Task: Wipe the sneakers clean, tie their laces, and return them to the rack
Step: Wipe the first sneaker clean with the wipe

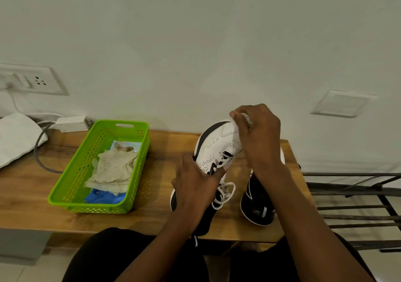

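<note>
Wiping underway: your left hand (195, 179) grips the tilted sneaker (219, 147), your right hand (258, 134) pinches a wipe (247, 119) on its toe; laces (225, 192) hang loose, second sneaker (258, 208) below your right wrist, tying and racking remain.

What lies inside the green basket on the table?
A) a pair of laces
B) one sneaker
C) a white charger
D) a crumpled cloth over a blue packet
D: the green basket holds a crumpled cloth, which lies partly over a blue packet.
</note>
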The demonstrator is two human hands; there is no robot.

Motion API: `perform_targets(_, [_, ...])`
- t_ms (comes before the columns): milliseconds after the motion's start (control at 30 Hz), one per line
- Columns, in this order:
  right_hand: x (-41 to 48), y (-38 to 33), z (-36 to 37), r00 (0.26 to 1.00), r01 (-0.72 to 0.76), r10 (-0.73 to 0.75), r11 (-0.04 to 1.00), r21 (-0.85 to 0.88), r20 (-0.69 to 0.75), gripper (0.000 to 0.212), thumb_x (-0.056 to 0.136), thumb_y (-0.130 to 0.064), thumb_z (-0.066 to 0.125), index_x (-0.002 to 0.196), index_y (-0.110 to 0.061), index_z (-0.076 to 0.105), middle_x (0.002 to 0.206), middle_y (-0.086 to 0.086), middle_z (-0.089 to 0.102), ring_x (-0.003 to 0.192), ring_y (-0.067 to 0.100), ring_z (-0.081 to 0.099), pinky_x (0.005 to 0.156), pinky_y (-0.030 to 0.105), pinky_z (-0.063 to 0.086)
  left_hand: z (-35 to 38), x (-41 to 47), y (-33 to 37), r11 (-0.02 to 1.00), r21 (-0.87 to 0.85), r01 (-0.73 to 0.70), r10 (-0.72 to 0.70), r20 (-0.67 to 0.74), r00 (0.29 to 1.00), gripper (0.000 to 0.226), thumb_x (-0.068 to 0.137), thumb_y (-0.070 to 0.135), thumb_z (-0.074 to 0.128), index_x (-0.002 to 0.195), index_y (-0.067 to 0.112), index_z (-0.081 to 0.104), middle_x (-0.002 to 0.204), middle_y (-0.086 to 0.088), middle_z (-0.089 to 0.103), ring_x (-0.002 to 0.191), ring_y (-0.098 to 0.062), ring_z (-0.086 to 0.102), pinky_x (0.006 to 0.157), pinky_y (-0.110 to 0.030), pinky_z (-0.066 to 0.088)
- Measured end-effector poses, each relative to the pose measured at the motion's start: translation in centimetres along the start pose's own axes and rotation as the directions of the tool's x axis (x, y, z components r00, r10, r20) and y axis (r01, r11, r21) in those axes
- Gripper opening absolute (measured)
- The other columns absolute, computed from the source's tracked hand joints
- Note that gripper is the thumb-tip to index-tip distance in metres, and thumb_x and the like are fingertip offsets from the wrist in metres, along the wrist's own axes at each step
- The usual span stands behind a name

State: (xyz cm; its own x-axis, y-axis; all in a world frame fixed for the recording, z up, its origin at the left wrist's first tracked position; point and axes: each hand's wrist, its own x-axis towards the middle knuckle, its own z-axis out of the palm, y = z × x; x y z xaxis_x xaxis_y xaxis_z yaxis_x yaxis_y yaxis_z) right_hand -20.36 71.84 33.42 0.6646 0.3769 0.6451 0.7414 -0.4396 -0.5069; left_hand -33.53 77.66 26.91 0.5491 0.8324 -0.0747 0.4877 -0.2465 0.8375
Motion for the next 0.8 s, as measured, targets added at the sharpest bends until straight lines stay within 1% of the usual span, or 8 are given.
perform_targets(100, [-0.7, -1.5, 0.3, 0.995, 0.097, -0.097, 0.995, -0.021, -0.014, 0.016, 0.093, -0.023, 0.059, 0.092, -0.014, 0.072, 0.09, 0.003, 0.064, 0.086, 0.023, 0.056, 0.072, 0.019, 0.03, 0.1, 0.0, -0.3, 0.998, -0.054, -0.021, 0.019, -0.027, 0.999, 0.079, 0.056, 0.077, 0.07, 0.112, 0.025, 0.05, 0.106, 0.008, 0.058, 0.101, -0.016, 0.059, 0.082, -0.04, 0.055])
perform_targets(200, [-3.0, -4.4, 2.2, 0.901, 0.427, -0.384, 0.863, -0.268, 0.201, 0.008, 0.08, -0.02, 0.064, 0.084, -0.019, 0.07, 0.086, 0.0, 0.062, 0.088, 0.026, 0.052, 0.07, 0.033, 0.032, 0.4, 0.1, -1.0, 0.991, -0.116, -0.059, 0.055, -0.037, 0.998, 0.053, 0.067, 0.055, 0.067, 0.103, 0.02, 0.053, 0.096, 0.006, 0.06, 0.089, -0.012, 0.061, 0.064, -0.015, 0.044])
perform_targets(300, [-4.0, -4.7, 2.7, 0.852, 0.521, -0.468, 0.803, -0.289, 0.235, 0.012, 0.08, -0.021, 0.057, 0.083, -0.021, 0.068, 0.086, -0.002, 0.061, 0.091, 0.023, 0.047, 0.072, 0.037, 0.029, 0.3, 0.3, -1.2, 0.98, -0.18, -0.082, 0.074, -0.054, 0.996, 0.035, 0.075, 0.037, 0.069, 0.1, 0.017, 0.056, 0.092, 0.004, 0.063, 0.081, -0.006, 0.06, 0.057, -0.009, 0.041])
perform_targets(367, [-2.8, -3.9, 1.9, 0.891, 0.449, -0.449, 0.857, -0.253, 0.065, 0.014, 0.089, -0.026, 0.058, 0.088, -0.023, 0.072, 0.089, -0.004, 0.064, 0.094, 0.022, 0.045, 0.075, 0.035, 0.028, 0.2, 0.2, -0.6, 0.965, -0.257, -0.056, 0.051, -0.026, 0.998, 0.038, 0.073, 0.026, 0.077, 0.103, 0.018, 0.056, 0.094, 0.004, 0.064, 0.081, -0.008, 0.062, 0.053, -0.008, 0.043])
perform_targets(467, [-0.7, -2.7, 0.2, 0.958, 0.211, -0.227, 0.972, -0.107, -0.174, 0.013, 0.094, -0.031, 0.063, 0.093, -0.023, 0.074, 0.093, -0.005, 0.065, 0.097, 0.02, 0.048, 0.078, 0.034, 0.037, 0.7, 0.0, 0.2, 0.951, -0.296, -0.086, 0.092, 0.007, 0.996, 0.066, 0.06, 0.051, 0.085, 0.113, 0.027, 0.054, 0.102, 0.013, 0.063, 0.091, -0.003, 0.063, 0.059, -0.009, 0.048])
perform_targets(567, [-0.4, -2.5, -0.5, 0.979, 0.005, 0.035, 0.98, 0.197, -0.199, 0.011, 0.092, -0.028, 0.067, 0.095, -0.019, 0.073, 0.093, -0.004, 0.065, 0.093, 0.014, 0.055, 0.079, 0.027, 0.046, 0.9, -0.3, 0.5, 0.927, -0.365, -0.088, 0.102, 0.02, 0.995, 0.068, 0.06, 0.05, 0.09, 0.113, 0.028, 0.054, 0.103, 0.017, 0.064, 0.092, 0.005, 0.062, 0.063, -0.006, 0.049])
perform_targets(667, [-0.1, -2.9, -0.7, 0.952, -0.131, 0.243, 0.872, 0.472, -0.185, 0.009, 0.091, -0.025, 0.068, 0.093, -0.016, 0.071, 0.093, -0.003, 0.066, 0.088, 0.008, 0.062, 0.076, 0.021, 0.05, 0.6, -0.2, 0.1, 0.903, -0.42, -0.088, 0.117, 0.044, 0.992, 0.068, 0.062, 0.042, 0.092, 0.116, 0.028, 0.053, 0.107, 0.016, 0.065, 0.098, 0.001, 0.065, 0.065, -0.004, 0.049])
perform_targets(800, [0.0, -4.4, -1.1, 0.971, -0.121, 0.212, 0.836, 0.535, -0.112, 0.01, 0.089, -0.023, 0.07, 0.095, -0.014, 0.072, 0.095, -0.003, 0.068, 0.091, 0.009, 0.065, 0.077, 0.018, 0.049, -1.8, 1.1, 1.2, 0.819, -0.499, -0.283, 0.334, 0.014, 0.942, 0.1, 0.066, 0.041, 0.087, 0.147, 0.032, 0.03, 0.142, 0.013, 0.048, 0.128, -0.002, 0.053, 0.092, -0.014, 0.051])
